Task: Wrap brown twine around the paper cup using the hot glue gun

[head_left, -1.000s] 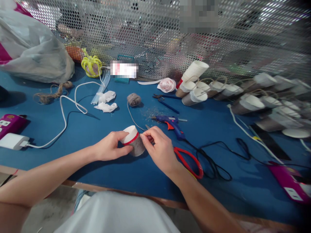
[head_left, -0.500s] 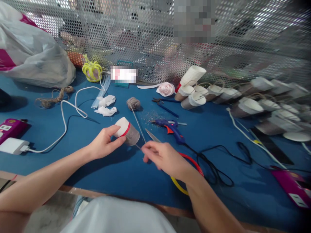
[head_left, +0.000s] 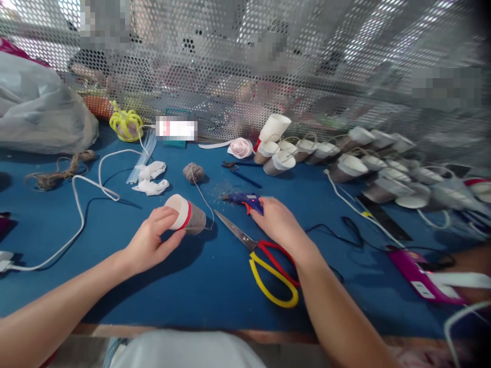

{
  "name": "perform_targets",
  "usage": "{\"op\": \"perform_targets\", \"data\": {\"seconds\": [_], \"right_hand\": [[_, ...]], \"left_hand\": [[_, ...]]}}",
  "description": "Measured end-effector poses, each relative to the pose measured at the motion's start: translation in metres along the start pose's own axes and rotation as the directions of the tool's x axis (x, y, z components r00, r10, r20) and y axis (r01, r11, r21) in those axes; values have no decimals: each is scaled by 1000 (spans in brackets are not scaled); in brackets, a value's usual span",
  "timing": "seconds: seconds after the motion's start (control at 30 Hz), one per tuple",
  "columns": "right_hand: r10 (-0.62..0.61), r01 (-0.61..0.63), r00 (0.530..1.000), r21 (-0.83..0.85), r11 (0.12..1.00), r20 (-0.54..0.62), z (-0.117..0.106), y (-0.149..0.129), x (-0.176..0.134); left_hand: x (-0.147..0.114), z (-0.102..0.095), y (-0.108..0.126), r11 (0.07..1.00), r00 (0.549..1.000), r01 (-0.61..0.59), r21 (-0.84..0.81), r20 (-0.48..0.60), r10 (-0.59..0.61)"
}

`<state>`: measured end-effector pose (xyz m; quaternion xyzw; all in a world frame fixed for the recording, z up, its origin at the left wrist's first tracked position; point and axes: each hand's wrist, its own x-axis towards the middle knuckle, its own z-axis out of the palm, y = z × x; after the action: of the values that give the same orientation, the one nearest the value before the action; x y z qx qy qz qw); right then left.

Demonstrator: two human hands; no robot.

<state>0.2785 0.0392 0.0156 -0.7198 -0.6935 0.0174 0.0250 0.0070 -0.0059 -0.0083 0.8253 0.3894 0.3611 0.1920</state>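
My left hand point(head_left: 151, 237) grips a paper cup point(head_left: 195, 221), tilted on its side, its thumb below and fingers over the rim. Grey yarn wraps the cup's lower part, and a red band circles it near the mouth. A strand runs from the cup to a small ball of grey yarn point(head_left: 193, 173). My right hand point(head_left: 278, 222) is closed around the handle of a blue glue gun point(head_left: 241, 198), whose nozzle points left. Below that hand lies a pair of scissors point(head_left: 238, 231) with one red and one yellow handle, blades toward the yarn.
Yarn-wrapped cups point(head_left: 280, 162) with handles stand in rows at the back right. Pliers point(head_left: 245, 176), a pale ribbon roll point(head_left: 241, 148), glue sticks point(head_left: 143, 153) and white scraps point(head_left: 151, 185) lie behind. A white cable point(head_left: 82, 214) crosses the left; a purple power strip point(head_left: 412, 276) sits right.
My right hand has let go of the yarn strand and moved up and right onto the glue gun. The scissors now show fully. The view has turned right; my left hand still holds the cup.
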Motion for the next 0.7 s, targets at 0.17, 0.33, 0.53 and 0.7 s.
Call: {"op": "perform_targets", "data": {"seconds": [0.17,0.33,0.53,0.7], "right_hand": [[49,-45,996,-50,998,73,17,8,16],[56,-59,993,24,998,107,20,16,17],[138,-133,990,355,925,12,12,14,9],[-100,-134,976,900,415,191,-13,-4,-21]], "left_hand": [[-1,2,-1,998,999,-54,26,-1,54],[1,2,1,999,998,-52,10,26,52],[2,4,0,999,992,28,-31,127,-24],[3,4,-2,987,977,137,-87,177,-120]]}}
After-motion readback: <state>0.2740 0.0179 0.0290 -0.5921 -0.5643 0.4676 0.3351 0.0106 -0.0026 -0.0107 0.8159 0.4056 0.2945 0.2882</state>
